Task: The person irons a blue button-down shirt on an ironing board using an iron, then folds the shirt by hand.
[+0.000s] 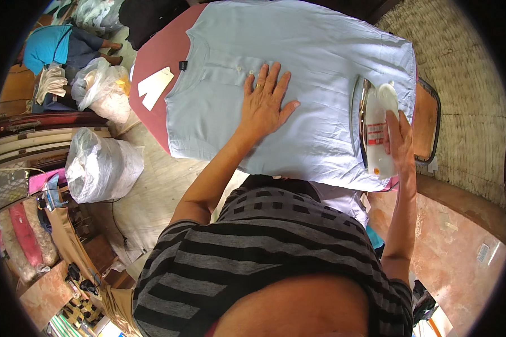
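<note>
A pale blue collared shirt (309, 62) lies spread flat over a dark red ironing board (160, 56). My left hand (266, 101) rests palm down with fingers spread on the middle of the shirt, just below its button placket. My right hand (399, 140) grips a white spray bottle (378, 129) with a red label, held over the shirt's right side. A metal clothes iron (362, 118) sits on edge right beside the bottle.
A white paper tag (154, 87) lies on the board's left part. Stuffed plastic bags (101, 165) stand on the floor at left. Another person in blue (67, 48) sits at upper left. A woven mat (466, 73) covers the right side.
</note>
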Tool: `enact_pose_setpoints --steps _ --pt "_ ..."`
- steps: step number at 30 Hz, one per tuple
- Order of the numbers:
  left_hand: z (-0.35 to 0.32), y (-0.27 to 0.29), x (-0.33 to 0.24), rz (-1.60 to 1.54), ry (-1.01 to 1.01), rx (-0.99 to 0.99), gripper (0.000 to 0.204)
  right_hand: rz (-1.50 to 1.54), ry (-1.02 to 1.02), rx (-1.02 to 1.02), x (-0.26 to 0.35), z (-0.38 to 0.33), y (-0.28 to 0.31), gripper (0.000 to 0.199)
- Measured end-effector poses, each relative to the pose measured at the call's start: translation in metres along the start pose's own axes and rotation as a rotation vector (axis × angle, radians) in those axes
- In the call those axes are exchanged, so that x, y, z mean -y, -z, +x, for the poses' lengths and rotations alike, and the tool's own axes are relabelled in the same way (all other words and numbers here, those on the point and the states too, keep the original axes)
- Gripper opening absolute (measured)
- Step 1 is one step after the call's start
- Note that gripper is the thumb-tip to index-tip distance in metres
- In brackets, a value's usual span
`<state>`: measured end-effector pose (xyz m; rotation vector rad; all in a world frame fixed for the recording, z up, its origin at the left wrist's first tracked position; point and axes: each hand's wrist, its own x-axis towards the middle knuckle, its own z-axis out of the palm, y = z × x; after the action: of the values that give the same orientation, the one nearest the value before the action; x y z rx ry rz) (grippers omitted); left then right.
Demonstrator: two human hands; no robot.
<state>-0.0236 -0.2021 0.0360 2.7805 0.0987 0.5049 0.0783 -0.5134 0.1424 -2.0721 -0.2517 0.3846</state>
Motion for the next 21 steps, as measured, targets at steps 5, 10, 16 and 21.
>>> enact_pose_setpoints --steps 5,10,16,21 --pt "0.008 0.004 -0.005 -0.091 -0.055 -0.089 0.066 0.036 -0.126 -0.092 0.000 -0.007 0.015 0.031" --pt "-0.011 0.013 0.015 0.091 0.154 -0.187 0.082 0.064 -0.214 -0.035 0.002 -0.028 0.068 0.032" --pt "-0.036 0.018 0.026 0.197 0.346 0.021 0.076 0.171 -0.217 -0.339 -0.032 -0.047 0.148 0.032" --pt "-0.040 0.022 0.005 0.034 0.284 -0.040 0.067 -0.128 -0.098 -0.284 -0.074 -0.019 0.196 0.025"
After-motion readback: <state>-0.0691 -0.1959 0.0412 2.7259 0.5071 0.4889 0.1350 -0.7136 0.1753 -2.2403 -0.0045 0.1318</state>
